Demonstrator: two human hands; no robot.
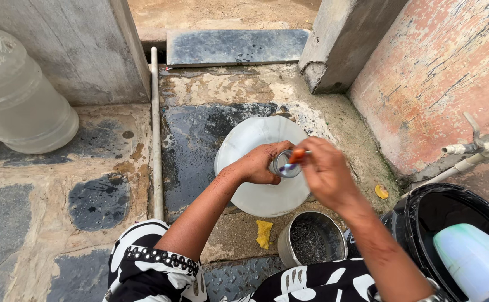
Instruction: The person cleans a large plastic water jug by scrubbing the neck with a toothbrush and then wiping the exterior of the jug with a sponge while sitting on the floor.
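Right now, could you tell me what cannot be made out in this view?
- Big jug's mouth: covered by left hand and right hand.
- Orange-handled tool: its working end is hidden inside.
- Black bucket: cut off by the edge.
- Steel pot's dark contents: too small.

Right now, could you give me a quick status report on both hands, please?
Left hand grips jug neck. Right hand holds orange-handled tool at the mouth. Steel pot nearby.

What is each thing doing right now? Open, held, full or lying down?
Big water bottle: upright, neck open, uncapped.
Left hand: grip closed around the bottle's neck.
Right hand: grip pinching an orange-handled tool at the bottle's mouth.
Metal pot: upright, holds something dark.
Second bottle: lying on its side.
Black bucket: open.
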